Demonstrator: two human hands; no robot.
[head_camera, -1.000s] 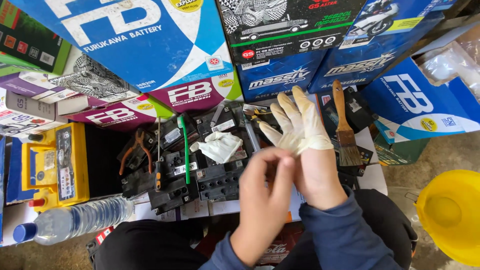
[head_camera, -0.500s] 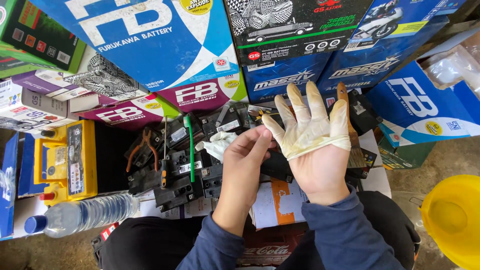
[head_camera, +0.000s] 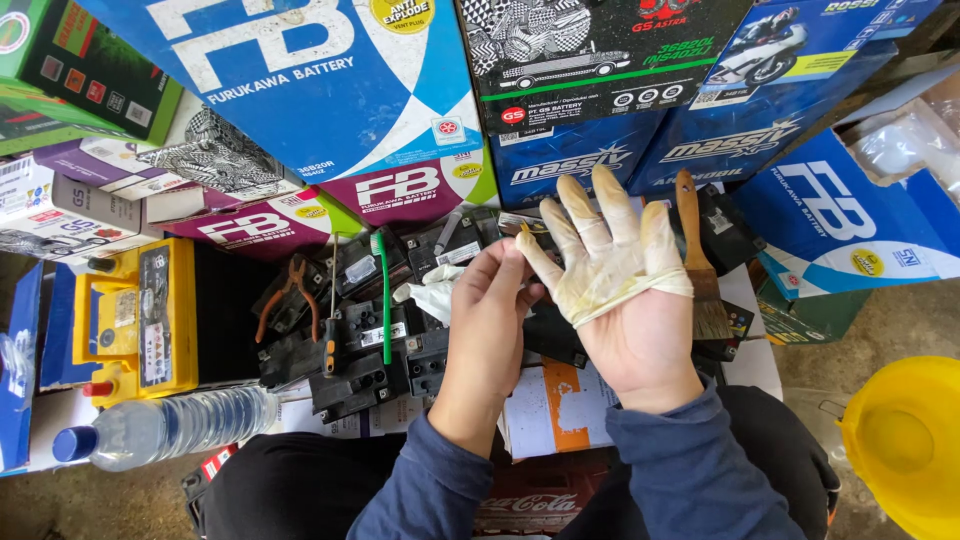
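Observation:
My right hand (head_camera: 640, 330) is held up, palm toward me, with a thin cream rubber glove (head_camera: 605, 250) covering only its fingers; the palm is bare. My left hand (head_camera: 492, 310) pinches the glove's thumb edge beside it. Below the hands lie several small black batteries (head_camera: 370, 350), a second crumpled glove (head_camera: 432, 293), a green-handled tool (head_camera: 384, 300), pliers with orange handles (head_camera: 290, 300) and a wooden-handled paintbrush (head_camera: 700, 260).
Blue, black and purple battery cartons (head_camera: 330, 90) are stacked across the top. A yellow battery (head_camera: 140, 320) and a plastic water bottle (head_camera: 170, 425) sit at left. A yellow plastic funnel (head_camera: 905, 440) is at lower right. My knees are at the bottom.
The glove has been worked further onto my right fingers. My left hand moved from the right wrist up to the glove's thumb side, and the right hand spread wider.

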